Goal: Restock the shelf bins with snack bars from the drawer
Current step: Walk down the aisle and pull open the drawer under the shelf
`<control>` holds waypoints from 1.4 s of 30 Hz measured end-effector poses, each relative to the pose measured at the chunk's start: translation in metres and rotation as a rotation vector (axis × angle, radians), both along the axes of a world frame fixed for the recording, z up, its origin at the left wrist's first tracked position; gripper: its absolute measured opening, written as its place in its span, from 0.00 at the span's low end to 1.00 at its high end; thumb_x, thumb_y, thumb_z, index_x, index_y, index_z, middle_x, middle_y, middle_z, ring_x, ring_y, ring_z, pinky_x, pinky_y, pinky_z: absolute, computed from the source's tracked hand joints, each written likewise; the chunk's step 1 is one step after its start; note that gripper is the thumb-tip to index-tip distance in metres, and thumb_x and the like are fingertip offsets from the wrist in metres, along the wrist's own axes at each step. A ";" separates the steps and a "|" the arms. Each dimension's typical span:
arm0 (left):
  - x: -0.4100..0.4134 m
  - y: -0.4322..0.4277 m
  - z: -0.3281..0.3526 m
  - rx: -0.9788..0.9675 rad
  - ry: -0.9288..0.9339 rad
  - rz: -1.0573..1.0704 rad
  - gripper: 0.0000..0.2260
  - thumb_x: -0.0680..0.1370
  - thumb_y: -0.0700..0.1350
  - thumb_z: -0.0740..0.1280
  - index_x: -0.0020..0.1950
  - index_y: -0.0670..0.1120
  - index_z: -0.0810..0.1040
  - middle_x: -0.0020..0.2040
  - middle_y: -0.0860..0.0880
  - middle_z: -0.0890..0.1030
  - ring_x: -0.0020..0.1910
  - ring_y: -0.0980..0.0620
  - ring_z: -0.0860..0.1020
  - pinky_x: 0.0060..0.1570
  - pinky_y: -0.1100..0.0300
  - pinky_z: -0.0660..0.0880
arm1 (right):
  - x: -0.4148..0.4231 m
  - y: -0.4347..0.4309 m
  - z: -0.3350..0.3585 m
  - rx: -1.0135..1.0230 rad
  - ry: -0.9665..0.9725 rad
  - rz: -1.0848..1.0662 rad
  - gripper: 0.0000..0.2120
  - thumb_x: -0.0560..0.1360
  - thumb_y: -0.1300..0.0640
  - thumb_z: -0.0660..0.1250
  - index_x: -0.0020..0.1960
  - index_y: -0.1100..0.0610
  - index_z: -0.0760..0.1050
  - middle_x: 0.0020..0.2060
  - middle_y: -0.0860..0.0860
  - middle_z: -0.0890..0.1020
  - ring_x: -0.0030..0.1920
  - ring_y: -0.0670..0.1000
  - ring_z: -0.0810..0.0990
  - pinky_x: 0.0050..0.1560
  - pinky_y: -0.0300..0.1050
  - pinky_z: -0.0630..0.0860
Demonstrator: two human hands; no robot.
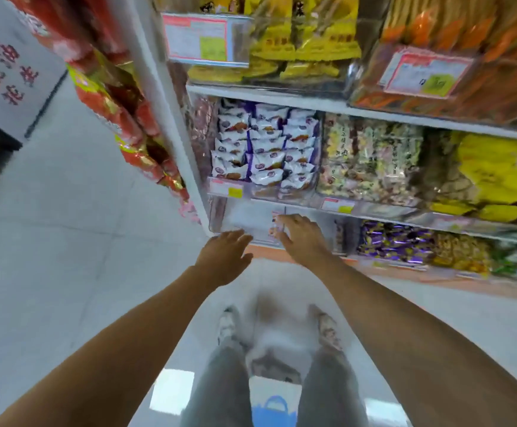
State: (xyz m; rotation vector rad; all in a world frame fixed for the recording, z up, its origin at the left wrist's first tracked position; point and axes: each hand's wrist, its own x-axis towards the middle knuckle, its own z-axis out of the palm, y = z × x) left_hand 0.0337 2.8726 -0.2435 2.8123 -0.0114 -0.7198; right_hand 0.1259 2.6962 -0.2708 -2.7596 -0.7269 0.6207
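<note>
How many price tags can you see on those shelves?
4 price tags show clearly: top left, top right, middle left, middle centre. Blur may hide more lower down.

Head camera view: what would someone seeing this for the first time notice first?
Two bare arms stretch down the middle, with the left hand and right hand open near a clear bin on the low shelf. Just above it, a bin packed with white-and-purple snack packets stands out. Yellow packets sit on the top shelf.
</note>
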 end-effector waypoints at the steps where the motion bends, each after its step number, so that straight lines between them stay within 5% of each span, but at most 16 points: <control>1: 0.001 -0.006 -0.005 -0.004 -0.006 -0.031 0.23 0.83 0.53 0.56 0.78 0.50 0.61 0.79 0.48 0.60 0.76 0.48 0.61 0.70 0.57 0.60 | -0.004 -0.011 -0.004 -0.016 0.010 -0.031 0.19 0.82 0.53 0.57 0.72 0.55 0.68 0.66 0.57 0.74 0.64 0.59 0.73 0.61 0.51 0.69; 10: -0.003 -0.096 -0.096 -0.048 0.055 -0.160 0.23 0.84 0.52 0.54 0.79 0.50 0.58 0.79 0.49 0.57 0.77 0.50 0.57 0.73 0.57 0.55 | -0.045 -0.126 -0.068 -0.039 0.074 -0.205 0.21 0.81 0.54 0.58 0.74 0.54 0.66 0.67 0.56 0.74 0.66 0.58 0.72 0.64 0.49 0.67; 23: 0.018 -0.186 -0.331 0.074 -0.039 -0.194 0.25 0.84 0.52 0.53 0.80 0.48 0.52 0.80 0.47 0.52 0.79 0.47 0.51 0.76 0.53 0.47 | -0.030 -0.217 -0.300 -0.013 0.097 -0.224 0.21 0.83 0.54 0.57 0.75 0.56 0.65 0.70 0.54 0.71 0.68 0.56 0.70 0.68 0.48 0.64; 29: 0.042 -0.186 -0.426 0.063 -0.174 -0.157 0.30 0.77 0.47 0.68 0.77 0.43 0.63 0.76 0.39 0.63 0.74 0.38 0.63 0.72 0.43 0.60 | -0.011 -0.214 -0.387 0.060 -0.059 -0.252 0.22 0.80 0.56 0.61 0.73 0.60 0.67 0.70 0.58 0.71 0.69 0.59 0.69 0.68 0.51 0.63; 33: 0.052 -0.180 -0.477 0.062 -0.319 -0.101 0.36 0.72 0.45 0.71 0.77 0.39 0.61 0.75 0.38 0.65 0.74 0.37 0.63 0.71 0.40 0.63 | -0.004 -0.208 -0.434 0.108 -0.200 -0.294 0.26 0.77 0.54 0.57 0.73 0.62 0.67 0.70 0.59 0.71 0.70 0.61 0.68 0.71 0.55 0.62; 36: 0.055 -0.175 -0.503 0.084 -0.401 -0.091 0.38 0.73 0.46 0.70 0.78 0.38 0.57 0.76 0.39 0.63 0.76 0.37 0.60 0.73 0.38 0.59 | -0.003 -0.204 -0.460 0.107 -0.267 -0.301 0.30 0.76 0.49 0.51 0.75 0.60 0.63 0.71 0.58 0.70 0.74 0.60 0.64 0.74 0.56 0.60; 42: 0.054 -0.171 -0.525 0.144 -0.452 -0.119 0.39 0.77 0.50 0.64 0.80 0.41 0.46 0.80 0.43 0.52 0.79 0.42 0.47 0.76 0.40 0.43 | -0.005 -0.197 -0.482 0.088 -0.378 -0.332 0.28 0.79 0.50 0.62 0.76 0.58 0.62 0.73 0.58 0.68 0.75 0.59 0.62 0.74 0.57 0.55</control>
